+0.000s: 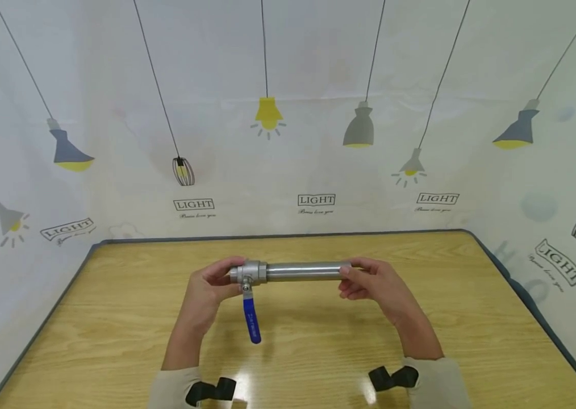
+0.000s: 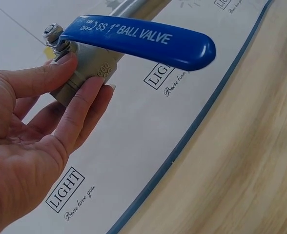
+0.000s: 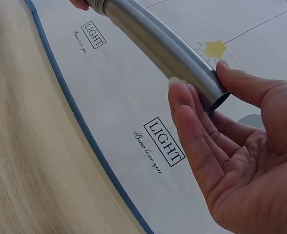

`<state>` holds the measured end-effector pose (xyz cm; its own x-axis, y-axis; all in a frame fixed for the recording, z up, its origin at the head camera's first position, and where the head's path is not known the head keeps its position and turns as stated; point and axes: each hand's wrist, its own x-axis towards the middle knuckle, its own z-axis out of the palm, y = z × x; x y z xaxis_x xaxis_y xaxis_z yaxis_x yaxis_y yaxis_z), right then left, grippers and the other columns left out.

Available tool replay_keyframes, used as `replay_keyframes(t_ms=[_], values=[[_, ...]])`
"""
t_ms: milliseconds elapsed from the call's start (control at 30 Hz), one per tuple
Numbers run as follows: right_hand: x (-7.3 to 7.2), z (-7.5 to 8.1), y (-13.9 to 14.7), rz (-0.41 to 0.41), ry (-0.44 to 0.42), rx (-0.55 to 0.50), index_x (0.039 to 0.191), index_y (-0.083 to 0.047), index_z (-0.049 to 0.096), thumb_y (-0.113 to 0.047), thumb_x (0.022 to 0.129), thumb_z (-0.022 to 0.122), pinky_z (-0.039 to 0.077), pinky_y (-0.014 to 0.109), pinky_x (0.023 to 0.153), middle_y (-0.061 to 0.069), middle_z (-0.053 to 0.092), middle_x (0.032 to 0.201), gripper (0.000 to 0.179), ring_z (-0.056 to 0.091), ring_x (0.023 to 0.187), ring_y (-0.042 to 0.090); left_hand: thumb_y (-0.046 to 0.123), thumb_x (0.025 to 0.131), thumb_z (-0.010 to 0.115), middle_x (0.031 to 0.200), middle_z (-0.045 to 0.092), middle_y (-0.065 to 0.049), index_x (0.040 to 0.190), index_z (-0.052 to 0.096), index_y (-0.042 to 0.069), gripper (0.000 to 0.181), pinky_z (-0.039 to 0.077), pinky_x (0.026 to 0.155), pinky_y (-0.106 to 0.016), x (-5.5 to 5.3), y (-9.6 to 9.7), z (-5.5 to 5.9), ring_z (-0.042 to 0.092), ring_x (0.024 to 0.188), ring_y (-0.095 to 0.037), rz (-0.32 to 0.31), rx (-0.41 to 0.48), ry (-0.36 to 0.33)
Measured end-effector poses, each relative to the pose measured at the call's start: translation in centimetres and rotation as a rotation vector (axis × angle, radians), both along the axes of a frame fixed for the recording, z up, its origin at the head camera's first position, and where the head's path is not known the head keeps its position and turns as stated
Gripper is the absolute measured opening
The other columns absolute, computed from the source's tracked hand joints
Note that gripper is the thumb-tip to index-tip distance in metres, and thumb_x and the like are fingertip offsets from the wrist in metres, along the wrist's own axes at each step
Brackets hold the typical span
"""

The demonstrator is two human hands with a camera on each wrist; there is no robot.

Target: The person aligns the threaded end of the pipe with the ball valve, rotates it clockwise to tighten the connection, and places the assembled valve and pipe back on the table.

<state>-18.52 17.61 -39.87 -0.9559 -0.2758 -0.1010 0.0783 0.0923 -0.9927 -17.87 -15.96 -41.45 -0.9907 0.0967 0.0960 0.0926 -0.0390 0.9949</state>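
Ball valve [image 1: 254, 271] and metal pipe [image 1: 303, 271], joined end to end, are held crosswise in front of you, raised above the wooden desk [image 1: 129, 307]. At the left, your sleeve [image 1: 170, 387] has a black attachment [image 1: 211, 391] near its cuff. Your left hand [image 1: 206, 291] grips the valve's body by its outer end, thumb beside the stem nut [image 2: 51, 31], fingers round the other side. From that stem the blue lever [image 1: 251, 319] extends toward you, with "BALL VALVE" printed on it in white. Rightward of the valve runs the smooth, silvery pipe, in line with the body. Your right hand [image 1: 376, 282] pinches its free end between thumb and fingers, the hollow opening turned to your palm. Another black attachment [image 1: 393, 378] sits by your right cuff [image 1: 436, 383]. Behind, the pale wall covering [image 1: 318, 57] bears printed lamps [image 1: 268, 113] and "LIGHT" lettering [image 1: 316, 199].
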Motion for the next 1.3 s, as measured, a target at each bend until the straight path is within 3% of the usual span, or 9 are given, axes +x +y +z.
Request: replay_keyframes(t_ms=[167,333,700,1300], values=[[0.15,-0.04,0.04,0.013,0.000,-0.023,0.126,0.004,0.056,-0.027,0.093,0.067,0.059,0.038,0.078,0.008,0.070,0.088,0.047,0.071,0.081,0.019,-0.013,0.077,0.070,0.120,0.065,-0.010,0.121,0.064,-0.001,0.046,0.057,0.085,-0.036,0.11,-0.11,-0.09,0.064,0.106,-0.024,0.005,-0.002,-0.009],[0.29,-0.16,0.33,0.050,0.026,-0.035,0.142,-0.007,0.046,-0.022,0.090,0.070,0.058,0.040,0.082,0.009,0.072,0.095,0.059,0.071,0.086,0.023,-0.013,0.077,0.070,0.122,0.064,-0.011,0.121,0.064,-0.002,0.046,0.057,0.086,-0.036,0.27,-0.23,-0.10,0.064,0.107,-0.024,0.008,0.001,-0.005],[0.23,-0.43,0.39,0.039,0.041,-0.022,0.134,-0.002,0.051,-0.022,0.092,0.067,0.059,0.037,0.080,0.018,0.070,0.098,0.049,0.071,0.085,0.023,-0.013,0.077,0.071,0.122,0.065,-0.012,0.120,0.064,-0.001,0.045,0.057,0.086,-0.037,0.22,-0.11,0.01,0.064,0.108,-0.024,0.009,0.005,-0.013],[0.01,-0.05,0.07,0.007,0.010,-0.012,0.133,0.002,0.050,-0.030,0.096,0.062,0.059,0.032,0.076,0.010,0.069,0.091,0.051,0.071,0.082,0.020,-0.014,0.077,0.070,0.123,0.064,-0.011,0.121,0.064,0.000,0.046,0.057,0.086,-0.037,0.03,-0.04,0.31,0.063,0.108,-0.025,0.012,-0.008,-0.017]])
